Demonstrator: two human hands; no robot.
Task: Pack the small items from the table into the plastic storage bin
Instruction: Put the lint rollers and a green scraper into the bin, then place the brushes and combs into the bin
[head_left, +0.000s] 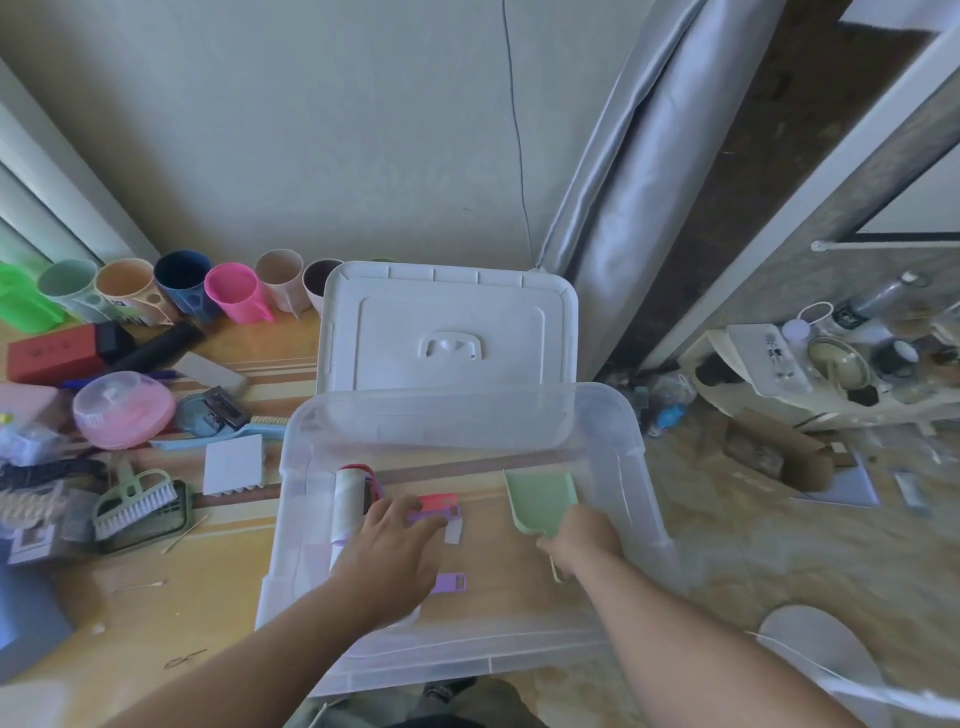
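Observation:
A clear plastic storage bin (628, 467) stands at the table's right end, its white lid (447, 322) propped behind it. Both my hands are inside the bin. My right hand (584, 535) is shut on the handle of a pale green dustpan (540, 499) that lies on the bin floor. My left hand (395, 551) rests palm down over a purple item (431, 515), next to a red piece (439, 501) and a lint roller (349, 499); whether it grips anything is hidden. Another purple piece (451, 582) lies nearer me.
On the table to the left lie a green brush set (137, 506), a white square pad (234, 462), a pink round case (123, 408), a blue comb (244, 434) and a red box (52, 353). Several cups (231, 291) line the wall. Clutter covers the floor at right.

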